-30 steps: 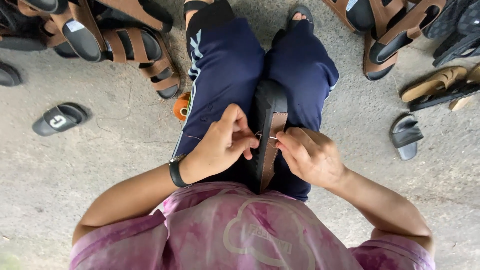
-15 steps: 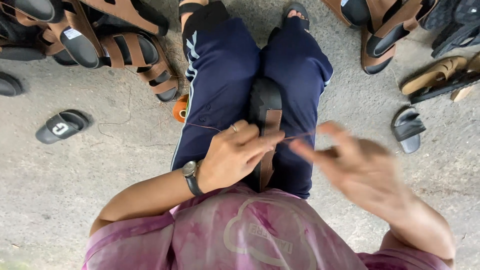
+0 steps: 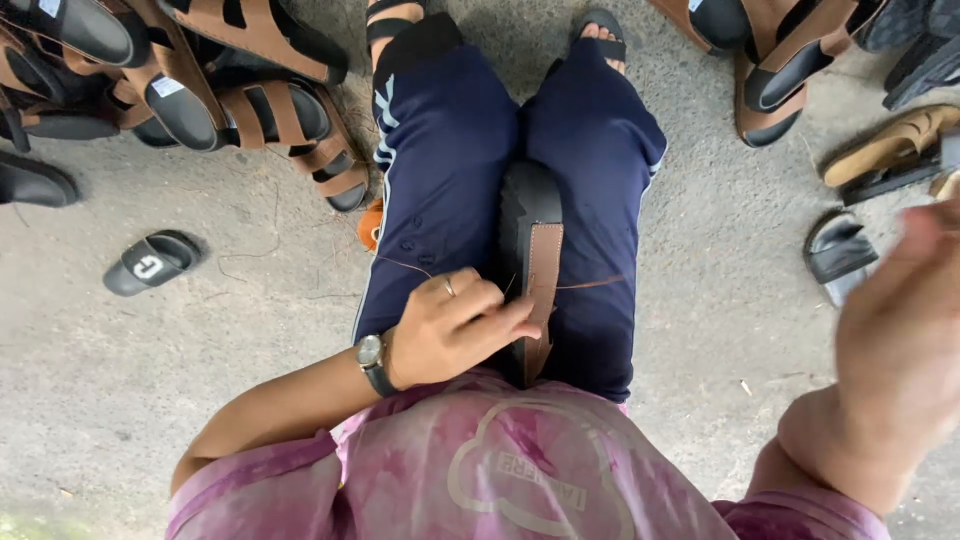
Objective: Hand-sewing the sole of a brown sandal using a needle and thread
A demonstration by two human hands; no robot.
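Note:
A black-soled sandal (image 3: 530,215) with a brown leather strap (image 3: 543,290) stands on edge between my knees, against my dark blue trousers. My left hand (image 3: 455,325), with a ring and a wristwatch, pinches the strap and sole on the sandal's left side. A thin brown thread (image 3: 590,284) runs from the strap to the right across my thigh; another strand trails left over the other thigh. My right hand (image 3: 900,340) is raised far out to the right, close to the camera and blurred. Its fingers and whatever they hold cannot be made out.
A heap of brown-strapped sandals (image 3: 200,90) lies at the upper left, with more sandals (image 3: 780,60) at the upper right. A small black slide (image 3: 155,262) rests on the concrete to the left, and a dark shoe (image 3: 838,250) to the right. An orange object (image 3: 370,222) peeks out beside my left leg.
My right hand has left the strap and swung far out to the right, drawing the thread with it. My left hand has stayed on the sandal.

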